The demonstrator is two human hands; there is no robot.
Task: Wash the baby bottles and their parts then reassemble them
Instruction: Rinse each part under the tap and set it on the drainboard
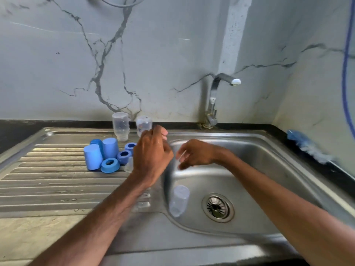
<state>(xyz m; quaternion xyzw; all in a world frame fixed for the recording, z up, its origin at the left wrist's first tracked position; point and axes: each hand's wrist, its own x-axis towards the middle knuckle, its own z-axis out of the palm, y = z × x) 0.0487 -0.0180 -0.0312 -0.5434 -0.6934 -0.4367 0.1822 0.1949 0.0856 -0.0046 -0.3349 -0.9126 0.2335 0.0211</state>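
- Roughly overhead: steel sink (269,156) with a ribbed drainboard (57,181) to its left, set in a dark table (11,137) against a marbled wall
- Two clear bottles (120,125) stand mouth-down, side by side, at the back of the drainboard; the right one is partly behind the left hand
- Left hand (151,152) is raised over the drainboard's right edge, back of the hand to the camera, fingers curled by that nearer bottle; cannot tell whether it grips the bottle or is only beside it
- Right hand (194,154) hovers over the basin's back-left corner, motion-blurred, fingers loosely bent, a pale smear at the tips; cannot tell whether it is holding anything
- Third bottle (179,200), clear and blurred, is in the basin by its left wall, just left of the drain (218,207)
- Blue caps (92,157), three, stand closed end up in a cluster on the drainboard, left of the left hand
- Blue rings (110,165), three, lie just right of the caps, the front one touching the front cap
- Clear teat (129,165) sits just right of the front ring, partly hidden by the left hand
- Tap (217,100) rises behind the basin, spout turned right
- Blue brush (307,144) lies on the table right of the sink, along the wall
- Blue hose (345,73) hangs down the right wall
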